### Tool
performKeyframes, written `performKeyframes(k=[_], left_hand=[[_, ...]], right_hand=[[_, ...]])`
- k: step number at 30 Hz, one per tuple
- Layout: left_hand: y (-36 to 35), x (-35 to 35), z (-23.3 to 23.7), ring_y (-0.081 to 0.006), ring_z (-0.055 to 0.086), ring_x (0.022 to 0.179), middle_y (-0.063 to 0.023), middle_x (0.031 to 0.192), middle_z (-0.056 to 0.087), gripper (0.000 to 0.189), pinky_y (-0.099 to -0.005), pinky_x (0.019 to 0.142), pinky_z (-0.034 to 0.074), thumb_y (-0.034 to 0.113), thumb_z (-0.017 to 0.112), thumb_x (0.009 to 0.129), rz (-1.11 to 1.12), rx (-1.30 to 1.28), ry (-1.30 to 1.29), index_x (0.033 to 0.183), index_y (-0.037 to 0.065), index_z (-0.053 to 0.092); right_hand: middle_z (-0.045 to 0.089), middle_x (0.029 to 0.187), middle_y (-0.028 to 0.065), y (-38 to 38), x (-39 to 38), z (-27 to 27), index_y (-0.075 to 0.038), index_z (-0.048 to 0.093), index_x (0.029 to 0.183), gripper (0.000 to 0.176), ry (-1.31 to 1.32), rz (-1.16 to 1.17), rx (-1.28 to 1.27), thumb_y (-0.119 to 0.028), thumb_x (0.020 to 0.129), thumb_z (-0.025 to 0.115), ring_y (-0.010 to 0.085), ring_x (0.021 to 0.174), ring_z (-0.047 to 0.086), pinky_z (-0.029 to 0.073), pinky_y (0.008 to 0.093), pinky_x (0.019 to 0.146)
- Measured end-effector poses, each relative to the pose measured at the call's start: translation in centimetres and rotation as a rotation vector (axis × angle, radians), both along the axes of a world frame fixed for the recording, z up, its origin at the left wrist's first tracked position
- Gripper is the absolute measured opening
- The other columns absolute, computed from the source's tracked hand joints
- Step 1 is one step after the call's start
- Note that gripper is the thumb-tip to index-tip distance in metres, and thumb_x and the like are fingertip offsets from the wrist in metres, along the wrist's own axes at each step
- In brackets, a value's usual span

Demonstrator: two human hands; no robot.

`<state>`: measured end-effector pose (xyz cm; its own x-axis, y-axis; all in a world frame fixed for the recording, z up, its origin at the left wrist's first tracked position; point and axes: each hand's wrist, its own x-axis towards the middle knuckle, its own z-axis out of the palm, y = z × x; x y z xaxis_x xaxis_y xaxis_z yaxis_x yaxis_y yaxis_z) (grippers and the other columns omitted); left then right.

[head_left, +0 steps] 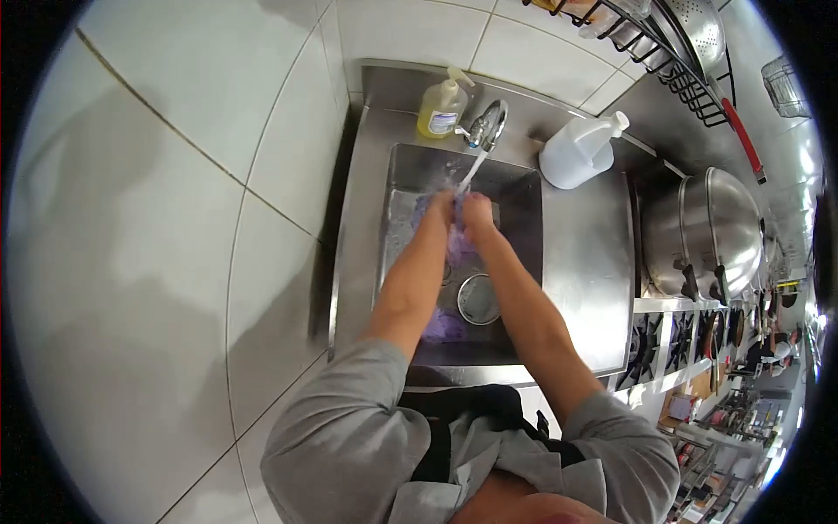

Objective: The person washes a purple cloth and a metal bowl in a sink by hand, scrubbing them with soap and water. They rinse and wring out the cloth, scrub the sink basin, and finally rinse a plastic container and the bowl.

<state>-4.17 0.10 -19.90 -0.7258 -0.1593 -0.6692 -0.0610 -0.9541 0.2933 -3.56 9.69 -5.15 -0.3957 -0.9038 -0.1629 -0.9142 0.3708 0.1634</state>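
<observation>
Water runs from the curved metal faucet onto a wet purple cloth in the steel sink. My left hand is closed on the cloth under the stream, with splashes blurring its fingers. Right beside it, my right hand grips the same cloth. A second purple cloth lies lower in the basin, partly behind my left forearm. Between my forearms sits a round metal-rimmed piece, perhaps a strainer or drain.
A yellow soap pump bottle stands left of the faucet, and a white plastic jug to its right. Further right are a large steel pot and stove burners. A black wire rack with pans hangs above.
</observation>
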Motion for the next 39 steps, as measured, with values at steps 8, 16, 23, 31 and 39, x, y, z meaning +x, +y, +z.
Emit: performKeyframes(k=[8,16,23,31,39], left_hand=[[-1.8,-0.7,4.5,-0.0237,0.057,0.082,-0.0112,0.087,0.058,0.026,-0.0405,0.071,0.047,0.022,0.056,0.082,-0.633,-1.443,-0.355,0.1,0.004,0.053],[-1.4,3.3,7.7,-0.0198,0.052,0.105,-0.0116,0.11,0.054,0.06,-0.035,0.09,0.045,0.01,0.062,0.074,-0.134,-1.051,0.198,0.128,-0.001,0.039],[0.3,9.1,12.1,-0.0205,0.054,0.103,-0.0086,0.113,0.056,0.053,-0.0327,0.089,0.044,0.0,0.059,0.074,-0.218,-1.31,0.415,0.125,0.0,0.047],[-4.9,5.2,11.9,-0.0178,0.057,0.085,-0.008,0.098,0.06,0.037,-0.0327,0.083,0.046,-0.004,0.055,0.071,-0.163,-0.939,0.116,0.108,0.0,0.056],[-2.3,8.6,20.4,-0.0233,0.057,0.089,-0.0115,0.098,0.057,0.024,-0.0373,0.084,0.048,-0.001,0.056,0.077,0.199,-1.226,0.164,0.101,0.001,0.055]], right_hand=[[0.059,0.078,0.0033,8.9,8.6,10.5,-0.004,0.062,0.09,0.016,-1.071,-1.075,-0.995,-0.015,0.091,0.05,0.0119,0.073,0.052,0.045,0.03,0.068],[0.059,0.078,0.0027,4.2,5.0,8.7,-0.009,0.059,0.089,0.009,-1.503,-1.216,-1.581,-0.01,0.091,0.051,0.0132,0.069,0.055,0.047,0.0308,0.059],[0.052,0.067,0.0042,-2.0,0.9,11.7,-0.008,0.061,0.077,0.02,-1.876,-1.368,-1.502,-0.024,0.088,0.057,0.0163,0.059,0.05,0.041,0.0382,0.052],[0.039,0.133,0.0226,0.6,3.1,5.8,-0.012,0.049,0.127,0.072,-0.795,-0.348,-1.067,-0.01,0.06,0.074,0.0391,0.125,0.039,0.037,0.0411,0.102],[0.066,0.105,0.0137,-3.1,3.6,5.9,-0.011,0.064,0.11,0.042,-1.173,-0.46,-1.012,-0.025,0.071,0.069,0.0229,0.095,0.061,0.047,0.0347,0.083]])
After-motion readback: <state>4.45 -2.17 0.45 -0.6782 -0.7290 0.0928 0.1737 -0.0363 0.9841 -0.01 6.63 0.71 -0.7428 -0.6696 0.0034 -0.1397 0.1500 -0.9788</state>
